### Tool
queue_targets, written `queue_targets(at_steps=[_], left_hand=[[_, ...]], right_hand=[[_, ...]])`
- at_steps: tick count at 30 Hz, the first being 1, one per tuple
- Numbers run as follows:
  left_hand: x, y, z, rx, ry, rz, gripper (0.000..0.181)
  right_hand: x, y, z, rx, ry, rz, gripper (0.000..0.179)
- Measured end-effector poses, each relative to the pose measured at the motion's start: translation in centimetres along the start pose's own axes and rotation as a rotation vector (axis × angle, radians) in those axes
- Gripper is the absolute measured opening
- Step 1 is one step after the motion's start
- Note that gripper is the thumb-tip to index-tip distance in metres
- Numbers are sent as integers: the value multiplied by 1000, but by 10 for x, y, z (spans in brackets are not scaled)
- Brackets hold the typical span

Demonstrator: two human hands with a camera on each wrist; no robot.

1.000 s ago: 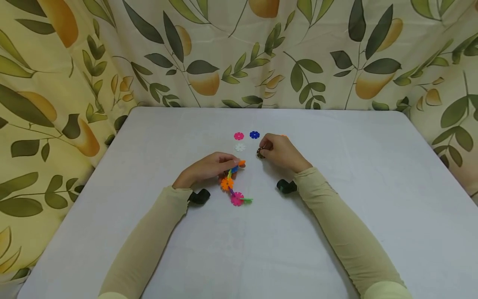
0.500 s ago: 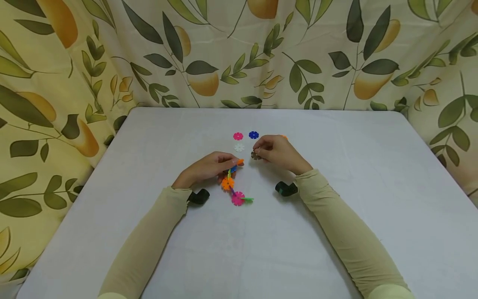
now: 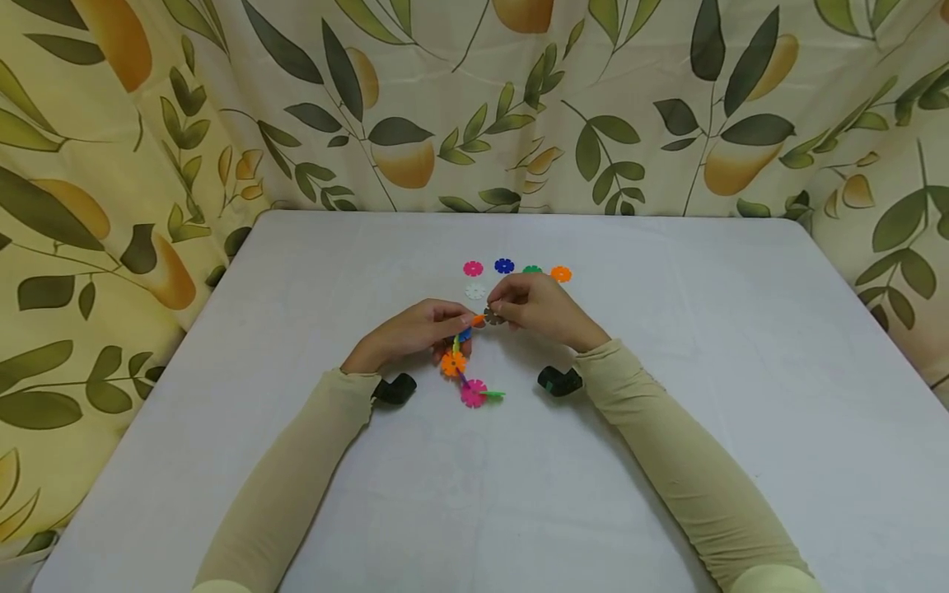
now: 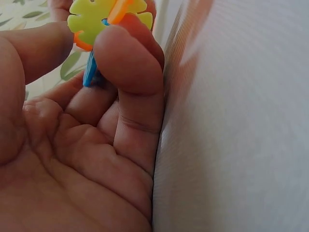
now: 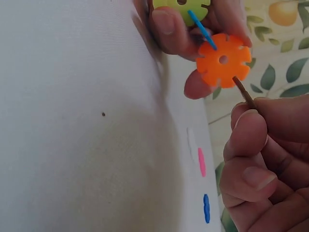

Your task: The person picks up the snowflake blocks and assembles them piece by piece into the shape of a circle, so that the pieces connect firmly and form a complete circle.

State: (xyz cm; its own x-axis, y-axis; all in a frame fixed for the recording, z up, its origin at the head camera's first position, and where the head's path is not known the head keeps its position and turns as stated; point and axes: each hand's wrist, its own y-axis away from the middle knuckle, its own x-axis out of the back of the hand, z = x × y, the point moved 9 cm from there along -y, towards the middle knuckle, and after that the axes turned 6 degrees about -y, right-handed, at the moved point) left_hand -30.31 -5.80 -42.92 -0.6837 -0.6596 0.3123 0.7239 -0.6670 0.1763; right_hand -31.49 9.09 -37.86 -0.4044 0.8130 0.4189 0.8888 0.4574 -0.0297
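Your left hand [image 3: 413,331] clamps the notched-disc chain [image 3: 458,368], apparently steadying its orange end disc [image 5: 223,69] for the brown disc [image 3: 493,319] your right hand [image 3: 552,309] pinches at three o'clock

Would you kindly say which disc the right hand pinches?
The brown disc in the right hand; the others form the chain in the left hand or lie on the table.

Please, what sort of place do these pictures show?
Probably an indoor spot arranged for small handwork or play: a white table, leaf-and-fruit patterned fabric hanging behind and beside it, and small, colourful notched discs laid out there.
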Motion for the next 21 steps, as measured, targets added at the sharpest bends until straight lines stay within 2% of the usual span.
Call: queue_targets(at_steps=[9, 13, 21], left_hand=[[-3, 0, 2, -33, 6, -39, 30], [-2, 0, 1, -20, -3, -33, 27], [-2, 0, 0, 3, -27, -24, 25]], right_hand=[[-9, 0, -5, 48, -17, -32, 8], [-14, 1, -7, 69, -24, -39, 7], [-19, -1, 1, 12, 1, -26, 8]])
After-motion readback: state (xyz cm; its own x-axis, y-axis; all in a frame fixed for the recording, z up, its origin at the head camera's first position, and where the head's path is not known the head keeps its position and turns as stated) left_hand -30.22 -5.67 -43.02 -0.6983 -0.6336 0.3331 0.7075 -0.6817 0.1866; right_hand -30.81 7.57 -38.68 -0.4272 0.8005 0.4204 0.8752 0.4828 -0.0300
